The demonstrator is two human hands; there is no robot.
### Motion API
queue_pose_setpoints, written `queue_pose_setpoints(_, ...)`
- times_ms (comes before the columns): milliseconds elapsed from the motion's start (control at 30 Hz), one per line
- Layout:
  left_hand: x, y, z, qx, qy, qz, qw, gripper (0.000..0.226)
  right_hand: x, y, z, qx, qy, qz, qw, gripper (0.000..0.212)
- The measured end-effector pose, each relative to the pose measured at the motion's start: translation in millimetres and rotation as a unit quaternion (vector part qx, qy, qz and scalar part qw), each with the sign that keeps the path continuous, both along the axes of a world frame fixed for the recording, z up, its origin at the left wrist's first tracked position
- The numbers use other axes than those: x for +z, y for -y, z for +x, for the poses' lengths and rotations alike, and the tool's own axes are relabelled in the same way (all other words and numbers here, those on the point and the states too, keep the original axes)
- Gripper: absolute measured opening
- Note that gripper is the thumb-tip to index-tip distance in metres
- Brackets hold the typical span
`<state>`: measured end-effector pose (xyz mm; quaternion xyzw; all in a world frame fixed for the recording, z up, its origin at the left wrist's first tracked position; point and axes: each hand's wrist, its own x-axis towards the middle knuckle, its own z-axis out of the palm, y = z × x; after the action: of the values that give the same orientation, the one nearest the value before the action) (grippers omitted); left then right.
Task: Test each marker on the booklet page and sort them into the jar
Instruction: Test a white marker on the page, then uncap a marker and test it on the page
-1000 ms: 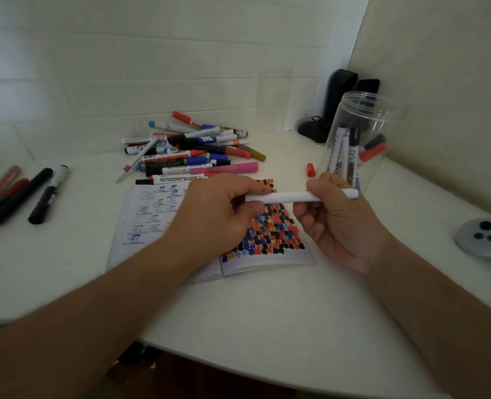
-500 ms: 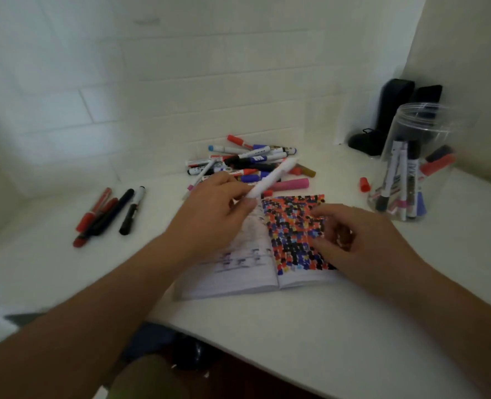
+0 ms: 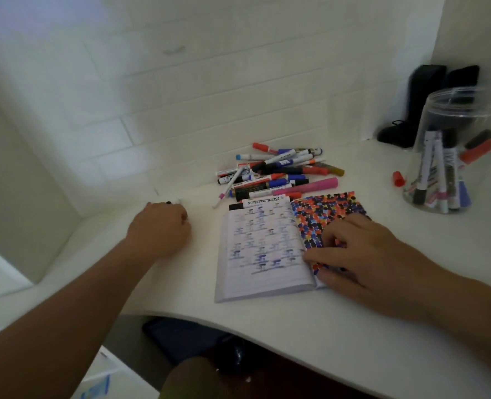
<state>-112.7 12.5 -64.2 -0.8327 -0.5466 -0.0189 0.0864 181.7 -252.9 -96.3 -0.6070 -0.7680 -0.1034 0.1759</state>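
Left hand (image 3: 159, 228) outstretched, fingers curled (seemingly round a blurred marker), right hand (image 3: 362, 254) fingers spread flat on booklet (image 3: 261, 249)

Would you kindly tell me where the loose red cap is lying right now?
In the head view, the red cap lies on the table's right side, just left of the clear jar and right of the marker pile.

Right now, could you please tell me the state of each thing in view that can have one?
Booklet: open flat, right page covered in coloured test marks.
Jar: upright, lidless, several markers inside.
Marker pile: loose behind the booklet, capped as far as visible.
Red cap: loose beside the jar.
Left hand: curled, contents blurred.
Right hand: fingers resting on the right page.
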Motion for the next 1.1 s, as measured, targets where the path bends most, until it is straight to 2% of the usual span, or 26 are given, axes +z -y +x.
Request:
queue_pose_setpoints(233, 25, 2, 23, 0.077, -0.006, -0.037, 0.996, 0.029, 2, 2, 0, -0.008, -0.006, -0.014, 1.0, 0.037)
queue_pose_setpoints(367, 27, -5, 35, 0.063, 0.018, -0.067, 0.996, 0.034, 1, 1, 3, -0.011, -0.025, -0.01, 1.0, 0.038)
queue_pose_setpoints(500, 27, -14, 40, 0.05, -0.016, -0.075, 0.996, 0.044, 2, 2, 5, -0.009, -0.036, -0.009, 0.999, 0.039)
queue_pose_setpoints(600, 25, -21, 51, 0.052, -0.03, -0.042, 0.997, 0.039, 5, 0, 5, -0.01, -0.039, -0.012, 0.999, 0.039)
queue_pose_setpoints(667, 19, -25, 64, 0.03, 0.012, 0.007, 0.999, 0.028, 6, 0, 6, -0.013, -0.043, -0.015, 0.999, 0.04)
queue_pose_setpoints(767, 7, -26, 82, -0.026, 0.097, -0.01, 0.995, 0.045, 7, 0, 7, -0.017, -0.049, -0.016, 0.999, 0.041)
queue_pose_setpoints(867, -4, -32, 85, -0.051, 0.102, -0.015, 0.993, 0.031, 5, 2, 10, -0.018, -0.056, -0.014, 0.998, 0.04)
queue_pose_setpoints(967, -7, -41, 77, -0.025, 0.129, -0.003, 0.991, 0.023, 5, 3, 12, -0.025, -0.06, -0.009, 0.998, 0.039)
queue_pose_setpoints(1033, -4, -36, 73, -0.015, 0.193, -0.004, 0.981, 0.024, 7, 2, 11, -0.026, -0.058, -0.003, 0.998, 0.038)
queue_pose_setpoints(1100, 3, -12, 77, -0.068, 0.253, -0.001, 0.965, 0.023, 8, 1, 10, -0.02, -0.063, 0.013, 0.998, 0.037)
